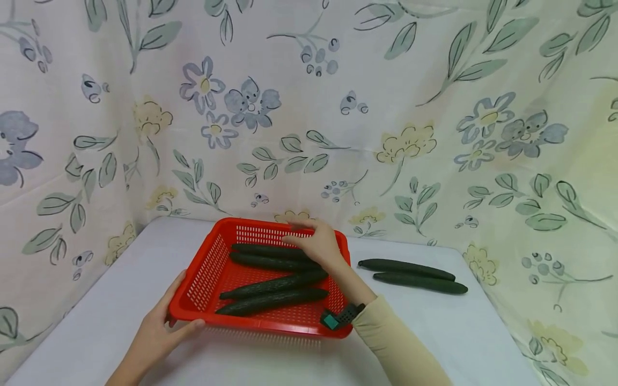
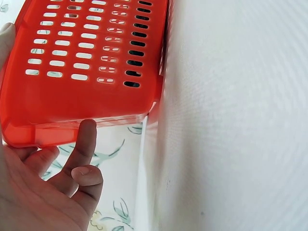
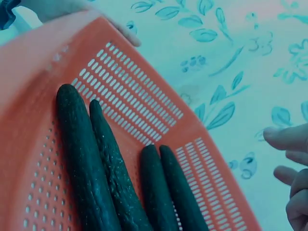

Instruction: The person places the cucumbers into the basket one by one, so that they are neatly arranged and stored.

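Observation:
A red plastic basket with slotted sides stands in front of me, several dark green cucumbers lying lengthwise inside. At its near left corner my left hand grips the rim, thumb along the front edge and fingers against the left side. The left wrist view shows those fingers at the outside of the slotted wall. Over the far right part of the basket is my right hand, fingers apart and holding nothing; it overlaps the ends of the back cucumbers. In the right wrist view, its fingers are beyond the rim.
Two more cucumbers lie side by side on the white table, right of the basket. A floral cloth hangs behind and along both sides. A dark band with a small device is on the right wrist.

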Demonstrator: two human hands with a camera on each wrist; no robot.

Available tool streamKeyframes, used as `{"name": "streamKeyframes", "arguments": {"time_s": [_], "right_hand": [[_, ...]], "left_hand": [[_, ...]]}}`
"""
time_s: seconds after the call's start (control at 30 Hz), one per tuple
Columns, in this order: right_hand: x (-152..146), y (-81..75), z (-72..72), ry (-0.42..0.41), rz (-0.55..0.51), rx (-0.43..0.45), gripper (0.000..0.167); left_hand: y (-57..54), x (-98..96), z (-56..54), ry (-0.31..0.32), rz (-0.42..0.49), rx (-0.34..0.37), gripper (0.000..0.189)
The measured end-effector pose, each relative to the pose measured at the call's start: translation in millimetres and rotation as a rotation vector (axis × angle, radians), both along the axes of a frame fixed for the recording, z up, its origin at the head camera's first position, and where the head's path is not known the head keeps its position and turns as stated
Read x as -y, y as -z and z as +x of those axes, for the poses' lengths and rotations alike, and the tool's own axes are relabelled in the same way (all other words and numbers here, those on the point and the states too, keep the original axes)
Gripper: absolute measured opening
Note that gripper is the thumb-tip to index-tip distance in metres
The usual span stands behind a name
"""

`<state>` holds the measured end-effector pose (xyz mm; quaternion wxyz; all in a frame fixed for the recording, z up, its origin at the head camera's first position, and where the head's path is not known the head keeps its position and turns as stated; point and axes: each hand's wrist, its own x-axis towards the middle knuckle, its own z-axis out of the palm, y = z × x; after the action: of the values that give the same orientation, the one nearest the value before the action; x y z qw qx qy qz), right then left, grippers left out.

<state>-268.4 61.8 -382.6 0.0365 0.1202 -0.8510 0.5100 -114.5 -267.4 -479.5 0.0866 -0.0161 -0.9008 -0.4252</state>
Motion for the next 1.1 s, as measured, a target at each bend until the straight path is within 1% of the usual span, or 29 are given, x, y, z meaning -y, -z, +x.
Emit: {"name": "streamKeyframes", "arguments": {"time_s": [0.13,0.33,0.43,0.57,0.7,0.9,1.1], "right_hand": [[-10.8,0.7,13.2,-0.023,-0.01,-0.016,0.045],[-29.1,9.3,39.2,-0.07,-0.038,0.018,0.044],[-37.3,13.7,50.5,-0.087,-0.042,0.026,0.043],[-45.3,19.8,63.9,-0.086,-0.056,0.045,0.04],[-50.0,26.0,76.0,-0.082,-0.067,0.077,0.038],[-53.7,31.5,86.1,-0.082,-0.086,0.093,0.04],[-54.5,30.7,90.8,-0.067,-0.092,0.116,0.039]], "left_hand": [[0.8,1.3,0.5,-0.003,-0.008,-0.008,0.112],[2.4,1.2,0.9,0.005,-0.001,-0.006,0.112],[2.2,1.3,0.8,-0.001,-0.015,-0.01,0.113],[2.0,1.3,0.8,0.001,-0.018,-0.022,0.113],[1.8,1.6,-0.1,-0.003,-0.02,-0.014,0.113],[2.1,1.2,-1.9,-0.001,-0.011,-0.005,0.113],[1.8,2.1,-0.1,-0.001,-0.004,-0.012,0.112]]}}
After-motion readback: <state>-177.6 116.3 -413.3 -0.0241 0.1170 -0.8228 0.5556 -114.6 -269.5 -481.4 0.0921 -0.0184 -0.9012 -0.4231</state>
